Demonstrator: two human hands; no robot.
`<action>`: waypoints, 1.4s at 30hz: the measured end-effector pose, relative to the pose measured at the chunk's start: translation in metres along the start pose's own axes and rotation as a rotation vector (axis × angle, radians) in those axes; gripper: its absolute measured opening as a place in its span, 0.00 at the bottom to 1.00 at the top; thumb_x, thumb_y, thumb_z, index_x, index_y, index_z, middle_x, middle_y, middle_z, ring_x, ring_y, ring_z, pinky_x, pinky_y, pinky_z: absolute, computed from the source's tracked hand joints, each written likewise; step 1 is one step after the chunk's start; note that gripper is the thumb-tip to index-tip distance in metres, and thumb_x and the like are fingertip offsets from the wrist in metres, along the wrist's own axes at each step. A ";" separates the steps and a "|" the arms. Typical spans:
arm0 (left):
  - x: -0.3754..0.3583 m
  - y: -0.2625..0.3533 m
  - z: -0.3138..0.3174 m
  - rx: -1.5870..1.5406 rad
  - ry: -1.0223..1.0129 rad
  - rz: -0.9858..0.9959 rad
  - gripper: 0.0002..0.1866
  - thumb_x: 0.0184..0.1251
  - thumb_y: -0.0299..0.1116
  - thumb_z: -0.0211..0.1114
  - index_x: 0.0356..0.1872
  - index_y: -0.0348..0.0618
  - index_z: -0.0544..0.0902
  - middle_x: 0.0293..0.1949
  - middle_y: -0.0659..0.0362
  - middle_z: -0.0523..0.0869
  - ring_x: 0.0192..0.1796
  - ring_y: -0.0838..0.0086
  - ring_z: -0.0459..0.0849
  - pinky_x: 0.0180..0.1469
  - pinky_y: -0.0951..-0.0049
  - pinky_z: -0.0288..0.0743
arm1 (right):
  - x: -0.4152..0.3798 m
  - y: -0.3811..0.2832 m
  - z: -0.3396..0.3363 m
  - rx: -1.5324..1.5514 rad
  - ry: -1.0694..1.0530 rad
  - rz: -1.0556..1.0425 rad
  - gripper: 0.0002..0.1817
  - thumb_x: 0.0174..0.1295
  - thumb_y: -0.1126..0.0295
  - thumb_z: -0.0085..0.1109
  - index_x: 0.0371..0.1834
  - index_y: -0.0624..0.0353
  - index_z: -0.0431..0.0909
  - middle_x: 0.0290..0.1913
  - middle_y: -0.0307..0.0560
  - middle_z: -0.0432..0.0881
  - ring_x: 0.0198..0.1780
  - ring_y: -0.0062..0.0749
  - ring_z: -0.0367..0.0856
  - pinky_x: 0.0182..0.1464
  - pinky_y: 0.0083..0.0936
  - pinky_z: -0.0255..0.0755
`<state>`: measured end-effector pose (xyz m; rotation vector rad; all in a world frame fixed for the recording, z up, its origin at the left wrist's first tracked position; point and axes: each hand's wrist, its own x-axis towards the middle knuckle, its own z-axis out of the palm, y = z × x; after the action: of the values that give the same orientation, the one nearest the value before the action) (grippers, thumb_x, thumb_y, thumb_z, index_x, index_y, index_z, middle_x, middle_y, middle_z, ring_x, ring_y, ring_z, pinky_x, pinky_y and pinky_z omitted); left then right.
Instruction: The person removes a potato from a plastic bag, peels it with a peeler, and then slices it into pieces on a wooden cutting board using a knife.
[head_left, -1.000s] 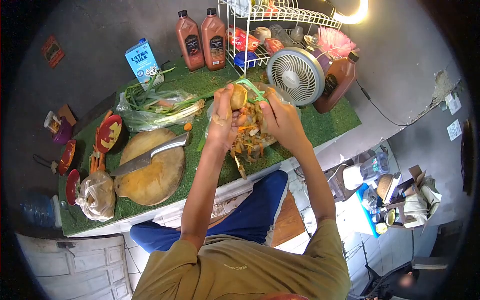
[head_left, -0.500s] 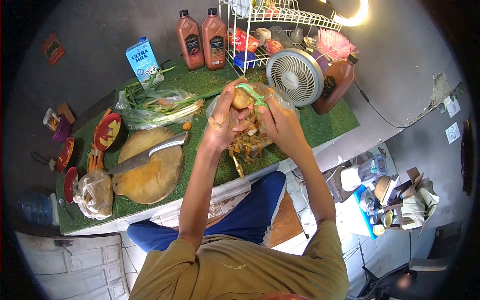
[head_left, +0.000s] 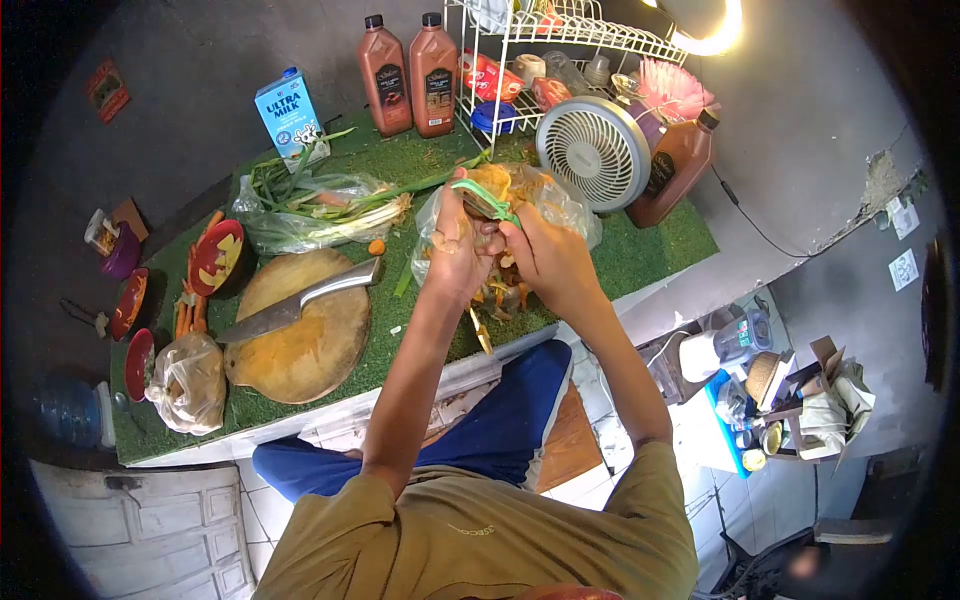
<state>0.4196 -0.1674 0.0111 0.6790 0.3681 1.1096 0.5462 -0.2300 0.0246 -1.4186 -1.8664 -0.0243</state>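
My right hand [head_left: 553,255] is closed on a green peeler [head_left: 498,205]. The peeler lies across the top of my left hand [head_left: 461,250], whose fingers are wrapped round a potato mostly hidden behind the peeler and fingers. Bits of peel stick to my left wrist. Both hands are over a clear plastic bag [head_left: 580,212] with orange and brown peelings [head_left: 512,292] on it. Left of the hands, a knife [head_left: 300,302] rests across a round wooden chopping board [head_left: 310,355].
Spring onions [head_left: 360,218] lie in plastic behind the board. Red bowls [head_left: 216,258] and a tied plastic bag [head_left: 190,385] are on the left. A milk carton [head_left: 291,118], brown bottles [head_left: 433,80], a wire rack [head_left: 590,38] and a fan [head_left: 592,152] line the back.
The green peeler has tilted and moved left over the potato, which was plainly visible before and is now mostly hidden. My right hand has shifted slightly left.
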 end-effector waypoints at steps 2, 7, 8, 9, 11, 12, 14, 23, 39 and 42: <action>0.000 0.000 0.003 -0.036 0.011 0.004 0.24 0.82 0.55 0.40 0.50 0.46 0.76 0.34 0.60 0.81 0.25 0.83 0.68 0.22 0.85 0.55 | 0.000 0.008 0.002 -0.025 0.005 0.005 0.14 0.74 0.59 0.51 0.37 0.59 0.72 0.25 0.61 0.80 0.29 0.60 0.82 0.30 0.48 0.73; 0.005 0.016 -0.001 0.051 -0.017 0.098 0.22 0.79 0.55 0.46 0.42 0.45 0.75 0.26 0.66 0.69 0.23 0.85 0.60 0.21 0.81 0.51 | 0.001 0.056 0.000 -0.044 0.124 0.271 0.15 0.76 0.60 0.49 0.36 0.61 0.70 0.23 0.64 0.78 0.28 0.61 0.80 0.29 0.49 0.71; 0.009 0.015 -0.006 0.075 -0.008 0.084 0.22 0.79 0.56 0.47 0.41 0.46 0.75 0.26 0.66 0.69 0.22 0.85 0.60 0.20 0.81 0.51 | -0.004 0.057 0.002 -0.018 0.127 0.246 0.15 0.76 0.60 0.49 0.36 0.62 0.70 0.23 0.64 0.78 0.28 0.62 0.80 0.29 0.50 0.70; 0.010 0.012 -0.008 0.104 0.003 0.058 0.22 0.79 0.56 0.48 0.39 0.46 0.75 0.26 0.66 0.69 0.22 0.85 0.60 0.20 0.81 0.50 | -0.008 0.051 0.002 0.010 0.128 0.232 0.15 0.76 0.60 0.49 0.36 0.62 0.70 0.23 0.65 0.78 0.28 0.62 0.80 0.29 0.50 0.70; 0.015 0.004 -0.009 0.054 0.004 0.013 0.21 0.78 0.55 0.49 0.37 0.47 0.74 0.27 0.67 0.72 0.22 0.86 0.62 0.20 0.83 0.51 | -0.007 0.038 0.005 0.051 0.113 0.181 0.15 0.75 0.60 0.49 0.37 0.62 0.70 0.24 0.64 0.78 0.28 0.62 0.80 0.29 0.51 0.70; 0.014 0.002 -0.007 0.028 -0.009 -0.036 0.21 0.78 0.55 0.49 0.38 0.47 0.75 0.27 0.67 0.73 0.22 0.86 0.62 0.20 0.83 0.52 | -0.003 0.031 0.006 0.069 0.109 0.150 0.15 0.75 0.60 0.50 0.37 0.61 0.71 0.24 0.64 0.78 0.28 0.62 0.80 0.30 0.51 0.69; 0.013 -0.002 -0.007 0.035 -0.029 -0.071 0.22 0.79 0.56 0.47 0.40 0.47 0.76 0.28 0.66 0.75 0.22 0.85 0.64 0.20 0.83 0.54 | 0.000 0.021 0.010 0.121 0.077 0.102 0.14 0.75 0.60 0.50 0.38 0.61 0.71 0.25 0.64 0.79 0.29 0.63 0.80 0.30 0.51 0.70; 0.013 -0.016 -0.014 0.043 0.034 -0.021 0.24 0.80 0.57 0.42 0.46 0.48 0.78 0.30 0.66 0.79 0.22 0.84 0.67 0.22 0.82 0.61 | -0.006 0.009 0.011 0.042 0.019 0.085 0.13 0.74 0.61 0.51 0.41 0.61 0.72 0.25 0.63 0.79 0.30 0.63 0.80 0.31 0.51 0.70; -0.001 -0.014 -0.005 0.007 0.047 -0.031 0.24 0.79 0.59 0.47 0.52 0.51 0.79 0.32 0.66 0.82 0.22 0.88 0.66 0.20 0.84 0.54 | -0.008 0.005 0.002 0.057 -0.007 0.033 0.11 0.73 0.63 0.52 0.37 0.60 0.71 0.24 0.61 0.78 0.30 0.60 0.81 0.30 0.48 0.71; -0.006 -0.006 0.001 0.003 0.086 -0.048 0.23 0.79 0.58 0.48 0.50 0.50 0.78 0.31 0.66 0.82 0.21 0.88 0.66 0.20 0.84 0.53 | -0.011 0.001 0.003 0.036 0.008 -0.012 0.12 0.74 0.62 0.53 0.37 0.59 0.71 0.23 0.61 0.78 0.29 0.60 0.81 0.30 0.47 0.71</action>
<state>0.4215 -0.1745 0.0075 0.6232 0.4568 1.0951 0.5462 -0.2369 0.0156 -1.3816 -1.8599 -0.0026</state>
